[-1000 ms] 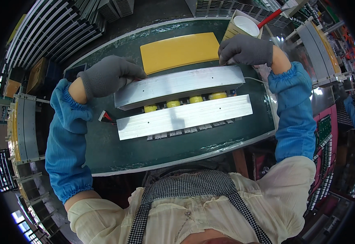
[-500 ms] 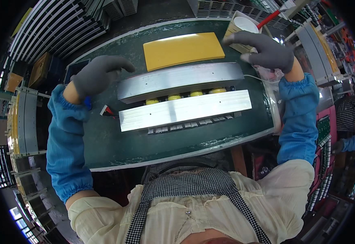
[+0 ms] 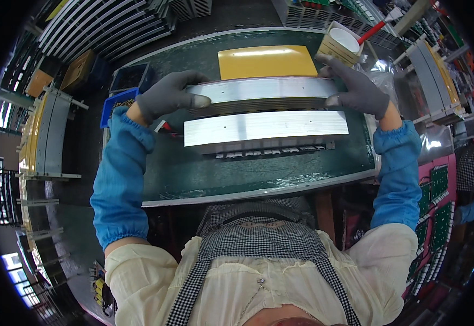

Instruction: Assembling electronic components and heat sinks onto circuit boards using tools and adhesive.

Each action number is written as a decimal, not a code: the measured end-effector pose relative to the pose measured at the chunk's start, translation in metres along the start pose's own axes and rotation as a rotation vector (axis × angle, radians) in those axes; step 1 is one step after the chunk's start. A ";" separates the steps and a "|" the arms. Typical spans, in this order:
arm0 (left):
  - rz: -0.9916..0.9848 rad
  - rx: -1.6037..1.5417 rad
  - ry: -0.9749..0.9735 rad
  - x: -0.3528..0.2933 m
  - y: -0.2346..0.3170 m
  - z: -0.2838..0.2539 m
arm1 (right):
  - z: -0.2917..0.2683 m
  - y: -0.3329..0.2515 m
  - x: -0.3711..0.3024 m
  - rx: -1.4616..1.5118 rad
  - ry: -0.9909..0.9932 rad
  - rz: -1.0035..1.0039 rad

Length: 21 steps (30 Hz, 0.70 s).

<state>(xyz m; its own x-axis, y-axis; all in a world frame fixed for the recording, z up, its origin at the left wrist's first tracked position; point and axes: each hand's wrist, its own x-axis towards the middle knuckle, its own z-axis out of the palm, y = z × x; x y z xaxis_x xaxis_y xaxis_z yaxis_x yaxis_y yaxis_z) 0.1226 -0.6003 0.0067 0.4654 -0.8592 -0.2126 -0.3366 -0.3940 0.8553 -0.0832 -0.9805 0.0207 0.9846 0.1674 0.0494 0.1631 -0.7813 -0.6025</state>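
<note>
Both my hands wear grey gloves. My left hand (image 3: 173,96) is closed round the left end of a long silver aluminium bar (image 3: 264,91), thumb on the near side. At the bar's right end my right hand (image 3: 359,92) grips it, thumb in front and fingers behind. A second aluminium bar (image 3: 267,129) lies parallel on the near side, untouched. Below its near edge sits a row of small metal tabs (image 3: 272,152). A red and black wire lead (image 3: 166,127) with a white connector sticks out at its left end. Dark ridged edges show between the bars.
Beyond the bars a yellow sheet (image 3: 267,63) lies on the green worktable (image 3: 237,187). At the left stands a blue bin (image 3: 108,113) of small parts. A white tub (image 3: 344,41) with a red-handled brush is at the far right. A co-worker's blue sleeve (image 3: 473,211) shows at the right.
Both hands have come down onto the far bar's ends and closed on it. The far bar is tilted differently, and the yellow coils between the bars are now hidden. The view has shifted.
</note>
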 end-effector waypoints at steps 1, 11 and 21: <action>-0.004 0.001 0.006 -0.001 -0.003 -0.001 | 0.000 -0.001 -0.001 0.021 0.012 0.008; -0.064 -0.071 0.017 -0.007 -0.003 -0.002 | 0.002 0.000 0.005 -0.050 0.004 0.005; -0.045 -0.088 0.016 -0.006 -0.007 -0.002 | 0.001 -0.007 0.004 -0.017 -0.006 0.056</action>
<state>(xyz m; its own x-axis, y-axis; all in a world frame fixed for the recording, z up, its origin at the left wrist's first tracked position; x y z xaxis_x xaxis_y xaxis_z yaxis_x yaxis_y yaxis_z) 0.1239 -0.5916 0.0029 0.4917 -0.8357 -0.2446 -0.2424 -0.4012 0.8833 -0.0808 -0.9738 0.0245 0.9919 0.1267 0.0112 0.1088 -0.7998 -0.5904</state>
